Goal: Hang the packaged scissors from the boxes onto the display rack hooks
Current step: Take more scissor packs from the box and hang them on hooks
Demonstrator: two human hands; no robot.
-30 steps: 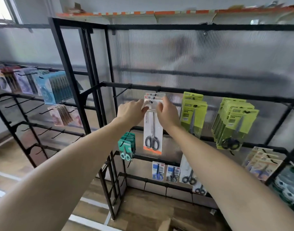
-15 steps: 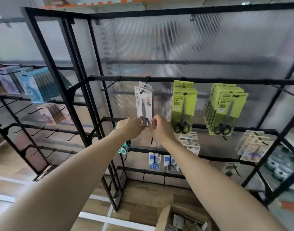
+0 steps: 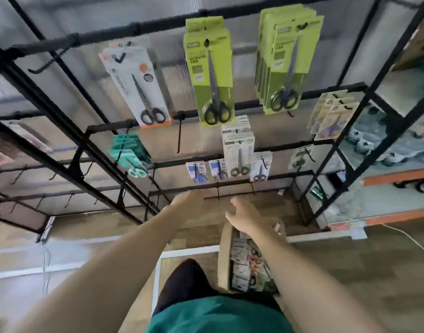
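Note:
White-and-orange packaged scissors hang tilted from a hook on the black display rack. Green packs and a thicker green stack hang to their right. An open cardboard box with several scissors packs stands on the floor below. My left hand is low in front of the rack's bottom bar, blurred, fingers relaxed, holding nothing. My right hand hovers above the box with fingers loosely spread and empty.
Smaller packs hang lower: teal, blue, white. Several bare hooks stick out of the rack. Orange shelving with goods stands at the right. A white cable lies on the wooden floor.
Both hands have let go of the white-and-orange pack, which now hangs on its hook, and dropped down towards the box. The view has tilted down to the floor.

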